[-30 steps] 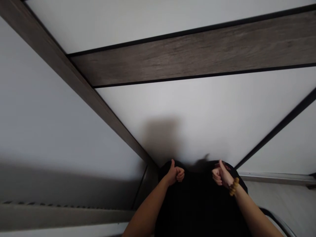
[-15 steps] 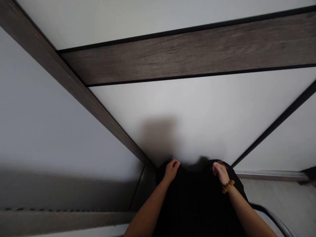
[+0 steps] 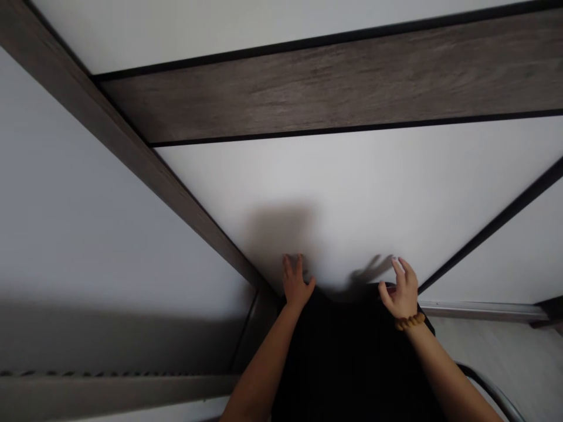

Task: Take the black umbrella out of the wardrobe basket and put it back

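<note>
My left hand point(image 3: 297, 286) is open, its fingers spread upward in front of the lower part of a white panel point(image 3: 373, 187). Nothing is in it. My right hand point(image 3: 403, 291) is also open, fingers apart and slightly bent, before the same panel near its right side. A brown beaded bracelet point(image 3: 410, 321) circles that wrist. Whether the fingertips touch the panel I cannot tell. Below both hands is my lap in black clothing point(image 3: 352, 357). A small dark reddish patch point(image 3: 390, 289) shows behind my right thumb, too small to name.
A grey-brown wood-grain band point(image 3: 334, 88) with black edges crosses the panel. A wood-grain post point(image 3: 176, 187) meets a grey wall point(image 3: 88, 205) at left. At lower right are a metal floor rail point(image 3: 479, 312), pale flooring point(image 3: 488, 346) and a curved metal tube point(image 3: 492, 394).
Both hands have lifted from my lap toward the panel. Their loosely curled fingers have spread. Shadows of the right fingers now show on the panel.
</note>
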A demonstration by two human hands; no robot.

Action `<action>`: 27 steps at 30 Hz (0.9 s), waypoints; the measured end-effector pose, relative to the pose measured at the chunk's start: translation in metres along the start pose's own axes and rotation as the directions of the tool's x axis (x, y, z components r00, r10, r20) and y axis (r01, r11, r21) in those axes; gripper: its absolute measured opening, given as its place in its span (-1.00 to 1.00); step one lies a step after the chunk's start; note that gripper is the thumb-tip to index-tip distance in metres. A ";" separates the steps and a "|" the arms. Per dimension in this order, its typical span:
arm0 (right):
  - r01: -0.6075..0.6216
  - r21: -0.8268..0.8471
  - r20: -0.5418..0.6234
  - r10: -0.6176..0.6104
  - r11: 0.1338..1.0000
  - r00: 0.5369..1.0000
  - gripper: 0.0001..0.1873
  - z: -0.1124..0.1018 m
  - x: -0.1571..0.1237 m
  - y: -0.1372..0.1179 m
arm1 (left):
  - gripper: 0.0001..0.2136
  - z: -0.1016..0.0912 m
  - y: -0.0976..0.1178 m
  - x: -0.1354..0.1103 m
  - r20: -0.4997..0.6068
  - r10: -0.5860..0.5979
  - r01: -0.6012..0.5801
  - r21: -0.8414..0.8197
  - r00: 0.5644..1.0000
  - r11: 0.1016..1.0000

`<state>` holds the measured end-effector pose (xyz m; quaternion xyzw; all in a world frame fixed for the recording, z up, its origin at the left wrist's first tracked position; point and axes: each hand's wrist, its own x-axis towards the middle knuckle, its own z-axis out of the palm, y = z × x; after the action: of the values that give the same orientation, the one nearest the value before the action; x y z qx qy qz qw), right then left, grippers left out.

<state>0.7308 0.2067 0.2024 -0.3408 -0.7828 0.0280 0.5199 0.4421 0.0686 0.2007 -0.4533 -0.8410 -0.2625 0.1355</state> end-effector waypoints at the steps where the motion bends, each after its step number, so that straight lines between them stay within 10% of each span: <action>1: 0.011 -0.015 -0.011 -0.011 1.000 1.000 -0.29 -0.001 0.006 0.000 | -0.22 0.000 -0.001 0.000 0.001 0.008 -0.008 -0.008 1.000 1.000; 17: 0.046 -0.254 0.227 0.013 0.966 0.974 -0.20 0.026 0.005 -0.015 | -0.21 -0.009 0.003 -0.002 0.030 0.121 -0.117 -0.101 0.992 0.988; 27: -0.016 -0.273 0.097 0.044 0.962 0.994 -0.11 0.035 -0.014 0.016 | -0.18 -0.011 -0.020 0.001 0.033 0.028 -0.026 -0.034 0.999 0.999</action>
<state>0.7132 0.2217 0.1687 -0.4190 -0.7995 -0.0546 0.4270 0.4251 0.0544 0.2039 -0.4711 -0.8324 -0.2671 0.1175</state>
